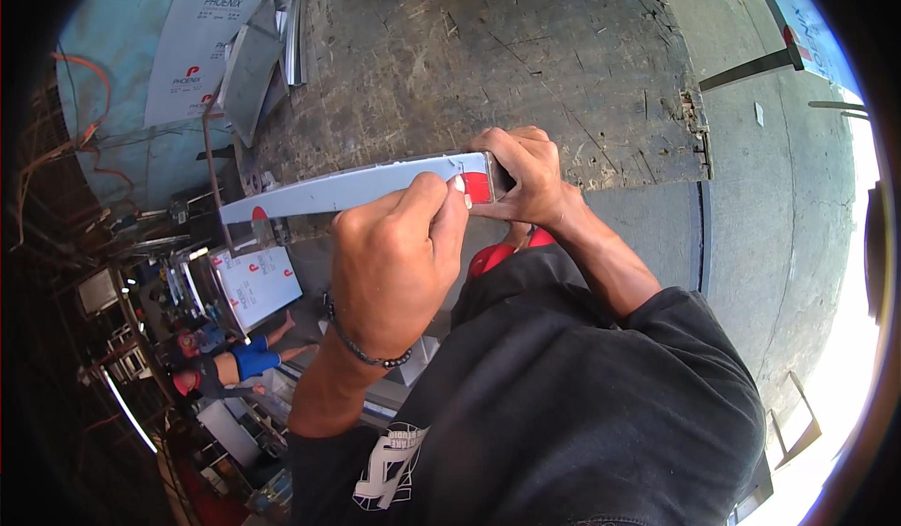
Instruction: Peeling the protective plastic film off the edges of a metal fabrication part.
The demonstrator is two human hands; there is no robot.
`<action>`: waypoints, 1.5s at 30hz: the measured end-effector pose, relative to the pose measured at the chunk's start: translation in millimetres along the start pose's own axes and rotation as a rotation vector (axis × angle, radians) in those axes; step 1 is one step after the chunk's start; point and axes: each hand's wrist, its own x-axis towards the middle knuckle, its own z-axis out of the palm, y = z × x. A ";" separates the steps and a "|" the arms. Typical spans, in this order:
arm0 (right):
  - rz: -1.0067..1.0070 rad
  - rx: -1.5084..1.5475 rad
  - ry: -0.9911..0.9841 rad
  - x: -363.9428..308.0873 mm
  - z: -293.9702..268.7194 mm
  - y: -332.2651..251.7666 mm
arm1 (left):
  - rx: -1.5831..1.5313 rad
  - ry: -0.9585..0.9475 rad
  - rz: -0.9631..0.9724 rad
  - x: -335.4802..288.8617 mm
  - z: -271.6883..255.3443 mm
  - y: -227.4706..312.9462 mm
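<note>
A long, narrow metal box-shaped piece (357, 186), covered in pale film with red printed patches, stretches from the left toward my chest's front. My right hand (527, 171) wraps around its right end, fingers over the far side and thumb side below. My left hand (399, 249), wearing a dark beaded bracelet, is closed in a pinch against the face of the piece, beside the red patch (478, 187) near that end. Whatever lies between its fingertips is too small to make out.
Beyond the piece lies a worn, scratched wooden tabletop (488, 66). Bent metal panels (258, 66) lean at its left, by film-covered sheets (192, 47). A metal bar (751, 69) juts in at right. Another person (230, 365) is at lower left, near a film-covered box (258, 287).
</note>
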 end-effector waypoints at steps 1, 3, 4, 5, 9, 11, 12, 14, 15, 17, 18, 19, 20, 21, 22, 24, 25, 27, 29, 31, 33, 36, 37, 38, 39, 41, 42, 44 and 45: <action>0.001 0.007 -0.024 -1.3 -0.2 1.2 | 0.000 0.003 -0.001 0.4 1.0 -0.5; -0.003 0.015 -0.017 -0.8 0.9 0.5 | -0.004 0.043 0.009 2.3 2.4 -1.9; -0.005 0.023 -0.010 -0.5 1.7 -0.6 | 0.000 0.047 0.005 4.2 1.8 -2.0; -0.008 0.029 -0.012 -0.7 2.8 -1.0 | -0.001 0.046 -0.007 7.0 1.0 -1.9; 0.000 0.028 -0.010 -5.2 1.6 -1.1 | 0.005 -0.019 -0.012 0.1 -2.0 2.1; 0.011 0.010 -0.028 -4.2 1.7 -1.5 | 0.008 0.019 0.001 5.0 1.3 -3.8; 0.015 0.018 -0.019 -1.3 1.2 -1.1 | 0.013 0.059 0.012 6.3 2.1 -5.0; 0.018 0.032 -0.012 2.5 2.1 -3.7 | 0.027 0.060 0.017 6.0 1.5 -2.1; 0.006 0.022 0.027 3.4 3.2 -3.3 | 0.035 0.058 0.032 8.3 2.4 -2.2; -0.005 0.007 0.065 4.0 3.2 -0.9 | 0.017 -0.002 0.007 7.7 1.4 -0.8; -0.001 0.014 0.057 5.1 3.2 -2.8 | 0.007 0.014 0.002 6.2 0.6 -0.6; 0.004 0.021 0.049 5.8 3.3 -4.4 | -0.004 0.030 -0.004 4.7 0.2 -0.7; 0.003 0.024 0.049 6.4 3.5 -5.4 | 0.012 0.074 0.024 8.2 1.9 -4.8; 0.008 0.036 0.055 6.5 3.5 -4.0 | 0.011 0.073 0.024 9.9 1.6 -4.7; 0.014 0.048 0.062 6.5 3.4 -3.0 | 0.017 0.057 0.018 12.0 0.3 -3.6; 0.020 0.030 0.045 4.9 2.0 -2.6 | 0.020 0.036 0.018 11.0 0.8 -3.9; 0.025 0.012 0.027 4.3 1.3 -1.8 | 0.017 0.025 0.020 5.5 1.8 -4.5; 0.038 0.020 0.019 7.7 0.7 -3.2 | 0.017 0.015 0.020 5.2 2.5 -5.5; 0.046 0.040 0.007 9.5 1.4 -6.2 | 0.019 0.083 0.033 11.4 2.1 -6.0; 0.015 0.047 0.053 7.9 2.1 -2.7 | 0.017 0.060 0.033 11.0 1.9 -4.6; 0.015 0.028 0.033 6.7 -0.2 -4.3 | 0.016 0.036 0.034 6.9 1.6 -4.2; 0.022 0.028 0.023 7.4 1.7 -3.3 | -0.009 0.021 0.014 3.6 2.0 -4.9; 0.025 0.049 0.031 8.2 2.5 -3.8 | -0.007 0.048 0.005 8.8 2.6 -4.4; 0.023 0.053 0.030 7.5 2.7 -5.3 | -0.004 0.074 -0.003 10.8 2.2 -3.3; 0.024 0.034 0.041 6.2 2.8 -3.4 | -0.004 0.074 -0.001 9.9 2.2 -3.4; 0.024 0.013 0.054 5.7 1.3 -1.7 | 0.020 0.014 0.028 4.3 1.4 -2.7; 0.020 0.020 0.029 6.5 0.2 -5.2 | 0.007 0.024 0.024 -0.1 1.9 -3.8; 0.015 0.030 0.002 7.8 1.6 -7.8 | 0.016 0.052 0.017 6.3 1.9 -6.1; 0.008 0.042 0.027 7.8 2.4 -6.3 | 0.019 0.077 0.012 8.7 3.1 -5.9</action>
